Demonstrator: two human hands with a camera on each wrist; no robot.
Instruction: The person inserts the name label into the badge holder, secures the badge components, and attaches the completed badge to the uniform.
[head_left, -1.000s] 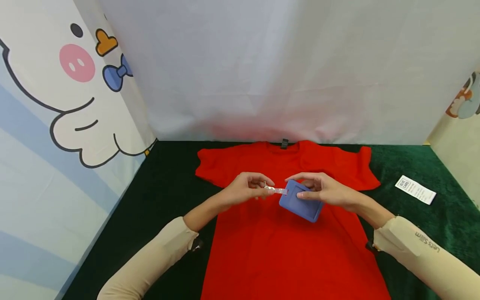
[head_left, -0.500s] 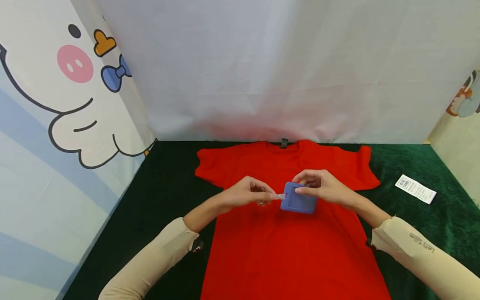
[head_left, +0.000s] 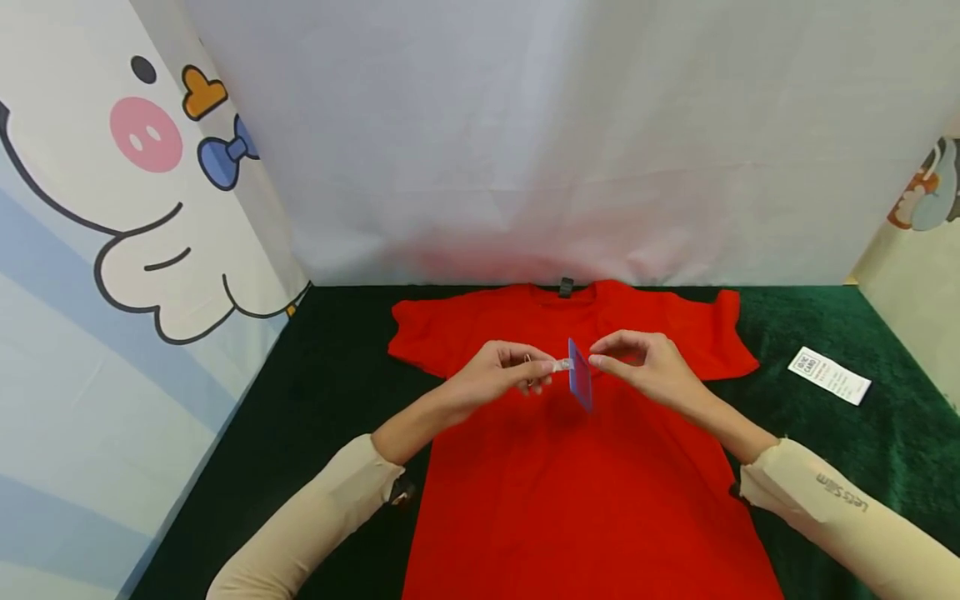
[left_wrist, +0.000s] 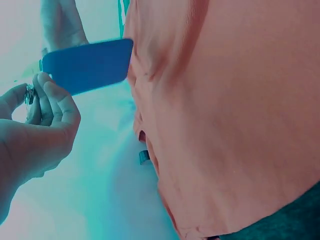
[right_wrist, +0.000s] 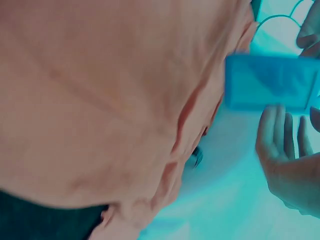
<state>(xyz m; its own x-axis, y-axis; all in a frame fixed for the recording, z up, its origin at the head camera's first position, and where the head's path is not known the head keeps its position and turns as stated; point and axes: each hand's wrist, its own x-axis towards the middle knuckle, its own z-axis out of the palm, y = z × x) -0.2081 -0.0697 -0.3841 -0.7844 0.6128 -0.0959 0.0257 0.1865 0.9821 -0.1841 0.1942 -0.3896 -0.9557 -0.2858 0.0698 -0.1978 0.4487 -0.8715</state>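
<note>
In the head view, my left hand [head_left: 498,377] pinches the clear strap [head_left: 561,365] and metal clip of a blue badge holder [head_left: 580,377]. The holder hangs from the strap over a red T-shirt [head_left: 585,492], turned nearly edge-on. Its flat blue face [left_wrist: 90,65] shows in the left wrist view, with the metal clip [left_wrist: 29,94] between my left thumb and fingers. My right hand [head_left: 651,367] is just right of the holder's top, thumb and index fingertips close to it. From the right wrist, the right fingers [right_wrist: 272,131] look extended beside the holder, not curled round it.
The T-shirt lies flat on a dark green cloth [head_left: 322,400], its collar label [head_left: 566,287] at the far side. A white printed card [head_left: 830,375] lies to the right. White curtain [head_left: 570,150] stands behind, and a cartoon-printed sheet [head_left: 67,350] on the left.
The badge holder has swung from showing its face to nearly edge-on. My right hand, earlier gripping its face, has eased off to its right side. The left hand keeps hold of the strap.
</note>
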